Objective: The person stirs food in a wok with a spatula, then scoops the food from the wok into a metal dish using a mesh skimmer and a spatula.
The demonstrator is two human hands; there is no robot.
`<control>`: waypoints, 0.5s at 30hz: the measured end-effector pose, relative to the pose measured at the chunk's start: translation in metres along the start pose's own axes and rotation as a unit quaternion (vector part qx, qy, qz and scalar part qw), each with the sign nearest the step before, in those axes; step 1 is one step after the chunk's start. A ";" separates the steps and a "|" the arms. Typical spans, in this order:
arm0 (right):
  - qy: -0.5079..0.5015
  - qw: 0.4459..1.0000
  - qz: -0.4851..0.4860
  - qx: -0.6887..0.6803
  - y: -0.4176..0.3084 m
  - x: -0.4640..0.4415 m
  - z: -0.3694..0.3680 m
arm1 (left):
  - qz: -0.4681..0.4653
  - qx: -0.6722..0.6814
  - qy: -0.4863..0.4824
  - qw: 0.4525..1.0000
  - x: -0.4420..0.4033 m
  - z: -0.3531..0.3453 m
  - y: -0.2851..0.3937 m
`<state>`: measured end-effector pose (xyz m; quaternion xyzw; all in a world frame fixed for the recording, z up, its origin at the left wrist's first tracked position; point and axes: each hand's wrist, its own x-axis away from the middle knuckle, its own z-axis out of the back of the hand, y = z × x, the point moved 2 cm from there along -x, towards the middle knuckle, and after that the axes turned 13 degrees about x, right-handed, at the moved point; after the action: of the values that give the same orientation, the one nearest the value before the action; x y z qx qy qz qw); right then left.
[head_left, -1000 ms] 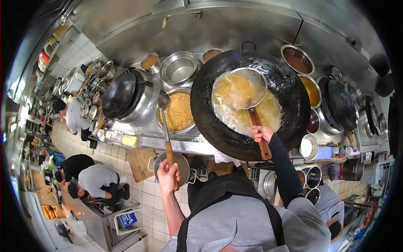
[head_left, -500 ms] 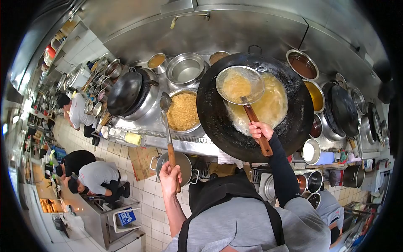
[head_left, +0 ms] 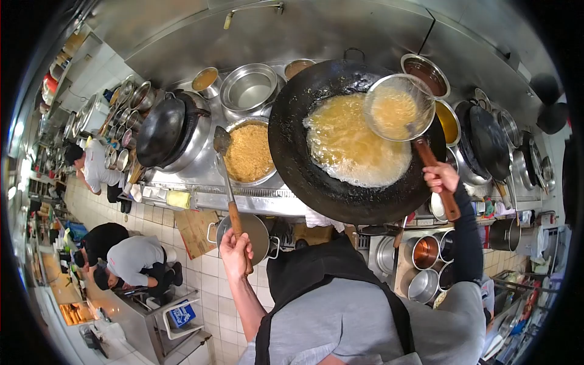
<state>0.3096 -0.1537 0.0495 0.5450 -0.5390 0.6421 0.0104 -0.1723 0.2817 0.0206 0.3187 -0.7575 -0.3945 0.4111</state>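
My right hand grips the wooden handle of a mesh strainer, held over the right part of a big black wok. Pale golden bits lie in the strainer's bowl. Below it, foamy yellow oil bubbles in the wok. Wrapped round the wooden handle of a ladle is my left hand; the ladle's metal head rests over or beside a bowl of golden crumbs, and I cannot tell whether they touch. A two-handled pot stands beneath the left hand.
Along the back stand a steel basin, a sauce pot and a bowl of brown sauce. Black woks sit at the left. Several pots are at lower right. Other people bend at a counter on the left.
The strainer and my right hand have swung right, from the wok's left-centre to its right side, uncovering more of the bubbling oil. My left hand still holds the ladle. The view has shifted slightly.
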 end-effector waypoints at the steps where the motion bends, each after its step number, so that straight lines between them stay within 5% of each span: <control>1: 0.068 0.994 -0.002 0.082 -0.011 0.018 0.010 | 0.001 0.001 -0.004 1.000 -0.002 0.000 0.000; 3: 0.202 0.955 0.002 0.219 -0.031 0.049 0.021 | 0.002 0.003 -0.012 1.000 -0.007 -0.002 -0.001; 6: 0.270 0.874 -0.020 0.404 -0.050 0.073 0.027 | 0.007 -0.006 -0.018 1.000 -0.012 -0.007 0.001; 10: 0.189 0.905 -0.074 0.375 -0.034 0.069 0.031 | 0.009 -0.007 -0.033 0.999 -0.013 -0.016 0.004; 15: -0.024 0.971 -0.148 0.185 0.009 0.055 -0.007 | 0.008 0.007 -0.026 1.000 -0.003 -0.017 0.008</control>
<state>0.2768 -0.1837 0.0843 0.6267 -0.3241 0.7086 -0.0090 -0.1575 0.2824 0.0325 0.3052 -0.7733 -0.3943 0.3917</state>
